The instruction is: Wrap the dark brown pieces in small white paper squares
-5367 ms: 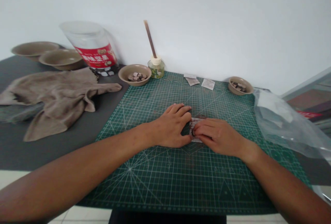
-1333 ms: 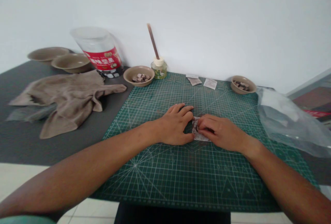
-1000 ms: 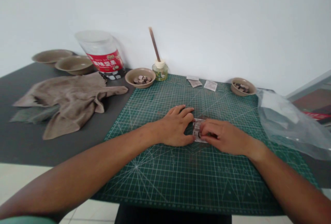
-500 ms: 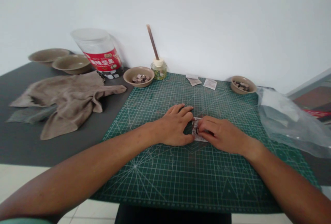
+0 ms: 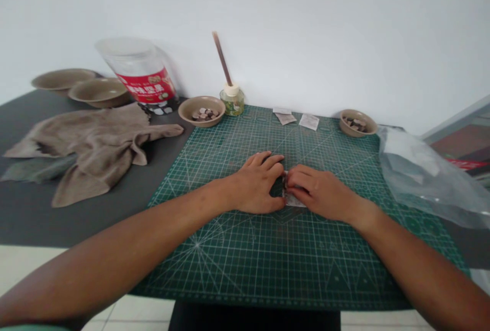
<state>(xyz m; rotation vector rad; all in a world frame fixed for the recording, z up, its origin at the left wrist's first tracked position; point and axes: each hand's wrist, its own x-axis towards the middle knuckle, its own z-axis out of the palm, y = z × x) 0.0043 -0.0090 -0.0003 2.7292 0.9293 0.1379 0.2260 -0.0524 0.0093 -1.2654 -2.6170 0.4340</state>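
While I watch over the head feed, the small printed slip (image 5: 294, 200) lies flat on the green cutting mat (image 5: 245, 270), mid-scene, partly covered by fingers. Left hand (image 5: 257, 184): palm down, thumb and forefinger spread wide at the slip's left edge, nothing enclosed. Right hand (image 5: 325, 194): thumb and fingers drawn together over the slip; I cannot tell whether they pinch anything. Step in hand, my judgement: fine fingertip work on the slip, left hand bracing. Next move calls for light fingertips and a steady left edge.

Far side: loose paper squares (image 5: 309, 121), print too small to read, between a left bowl (image 5: 191, 120) and a right bowl (image 5: 347, 129), both holding small pieces. Far left: clear jar (image 5: 130, 60), red label (image 5: 147, 87) in white characters; I read 味坚果, first character unclear. Reed bottle (image 5: 231, 103): patterned, no legible writing.
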